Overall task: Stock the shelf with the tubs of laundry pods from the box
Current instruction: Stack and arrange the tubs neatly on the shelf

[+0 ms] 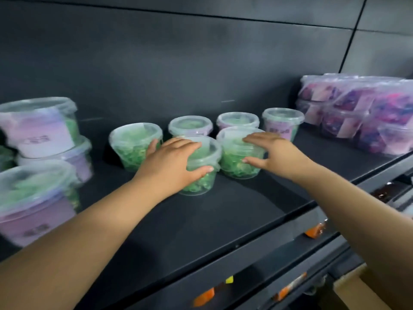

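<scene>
Spanning the view from 9 to 4 o'clock, the dark shelf (223, 211) carries all the stock in front of a dark back panel (178, 63). Large tubs (42, 128) with lilac labels are stacked at 9 o'clock, blurred. Purple packs (357, 113) are piled two high at 2 o'clock. A cardboard box (357, 287) shows its corner at 5 o'clock, below the shelf. Six small tubs (135, 144) of green pods stand upright at the centre, three behind and three in front. The left hand (172, 166) grasps the front middle tub (201, 184), fingers over its lid and thumb against its wall. The right hand (279, 153) clasps the front right tub (237, 168) at 1 o'clock of it, fingers across the lid, thumb on the side. Both tubs rest on the shelf, just beside each other. Orange tags (204, 297) dot the shelf edges at 6 o'clock.
</scene>
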`<state>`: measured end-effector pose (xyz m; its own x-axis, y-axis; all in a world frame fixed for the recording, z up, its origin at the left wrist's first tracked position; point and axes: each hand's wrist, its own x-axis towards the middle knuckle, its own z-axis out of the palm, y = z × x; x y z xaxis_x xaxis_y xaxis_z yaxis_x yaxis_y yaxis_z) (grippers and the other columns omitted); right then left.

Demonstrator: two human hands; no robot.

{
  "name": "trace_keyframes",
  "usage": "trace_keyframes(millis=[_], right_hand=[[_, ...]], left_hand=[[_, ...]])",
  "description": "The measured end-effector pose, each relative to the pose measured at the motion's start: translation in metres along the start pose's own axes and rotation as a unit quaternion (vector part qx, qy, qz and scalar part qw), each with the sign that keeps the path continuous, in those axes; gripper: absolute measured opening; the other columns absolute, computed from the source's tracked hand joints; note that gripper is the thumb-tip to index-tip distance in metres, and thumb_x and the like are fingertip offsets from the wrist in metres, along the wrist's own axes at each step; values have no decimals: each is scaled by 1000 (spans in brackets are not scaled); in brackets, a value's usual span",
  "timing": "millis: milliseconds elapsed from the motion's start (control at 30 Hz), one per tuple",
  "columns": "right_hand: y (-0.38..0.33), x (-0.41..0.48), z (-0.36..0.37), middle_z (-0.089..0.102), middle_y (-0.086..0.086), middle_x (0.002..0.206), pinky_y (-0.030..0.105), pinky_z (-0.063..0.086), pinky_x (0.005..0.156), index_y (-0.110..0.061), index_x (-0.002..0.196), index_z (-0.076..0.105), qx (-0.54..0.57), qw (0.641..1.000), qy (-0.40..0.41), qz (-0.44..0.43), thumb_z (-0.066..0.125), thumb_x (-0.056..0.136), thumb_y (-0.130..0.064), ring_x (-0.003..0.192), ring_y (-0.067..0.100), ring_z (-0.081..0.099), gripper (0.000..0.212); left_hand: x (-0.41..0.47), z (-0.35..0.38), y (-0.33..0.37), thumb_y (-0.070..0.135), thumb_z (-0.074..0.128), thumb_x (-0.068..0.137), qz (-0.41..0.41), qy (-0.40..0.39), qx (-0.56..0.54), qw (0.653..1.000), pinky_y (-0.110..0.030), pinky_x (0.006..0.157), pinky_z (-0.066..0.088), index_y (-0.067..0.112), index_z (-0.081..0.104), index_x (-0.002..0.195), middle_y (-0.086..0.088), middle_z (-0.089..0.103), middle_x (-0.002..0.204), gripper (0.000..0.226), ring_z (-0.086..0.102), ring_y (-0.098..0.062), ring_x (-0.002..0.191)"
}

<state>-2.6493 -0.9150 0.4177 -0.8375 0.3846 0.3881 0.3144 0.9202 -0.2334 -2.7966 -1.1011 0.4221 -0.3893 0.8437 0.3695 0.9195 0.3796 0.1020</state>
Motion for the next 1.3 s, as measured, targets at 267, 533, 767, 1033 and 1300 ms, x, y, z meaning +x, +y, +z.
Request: trace_keyframes(millis=[267, 533, 767, 1033, 1300], right_hand=[[-15, -1, -2, 67, 11, 99, 38, 50, 82, -14, 100, 71, -117, 989, 72, -44, 45, 71, -69, 95, 33, 61, 68], [-1, -16, -24, 32, 5, 148, 28, 27, 103, -20, 144, 22, 32, 994, -75, 71, 61, 80, -38, 135, 20, 27, 77], [-28, -18, -19, 46, 2, 135, 30, 29, 104, -21, 131, 49, -128, 992, -22, 10, 57, 73, -64, 129, 21, 34, 72], [-18, -16, -26, 50, -2, 138, 22, 32, 103, -26, 129, 53, -43, 998, -43, -24, 67, 78, -42, 130, 14, 41, 55], [-19, -11, -21, 46, -1, 137, 24, 24, 109, -21, 124, 58, 14, 999, -30, -16, 68, 75, -44, 131, 16, 34, 55]], left_hand=[[-13, -21, 0, 81, 15, 57, -42, -15, 130, 990, -33, 109, 19, 36, 52, 126, 11, 49, 133, 90, 41, -15, 126], [-30, -38, -23, 75, 26, 50, -28, -143, -41, 988, -14, 99, 20, 50, 25, 136, 21, 30, 139, 90, 31, -2, 127], [-30, -40, -8, 97, 0, 32, -30, -62, 85, 994, -25, 84, 34, 43, 53, 119, 17, 47, 105, 115, 45, -10, 106], [-40, -50, -28, 88, 22, 46, -60, -226, -4, 972, -21, 109, 18, 74, 14, 118, 20, 21, 147, 73, 19, -6, 138], [-31, -50, -21, 89, 25, 47, -123, -77, -151, 978, -26, 89, 37, 63, 56, 69, 16, 48, 95, 46, 46, -11, 100]])
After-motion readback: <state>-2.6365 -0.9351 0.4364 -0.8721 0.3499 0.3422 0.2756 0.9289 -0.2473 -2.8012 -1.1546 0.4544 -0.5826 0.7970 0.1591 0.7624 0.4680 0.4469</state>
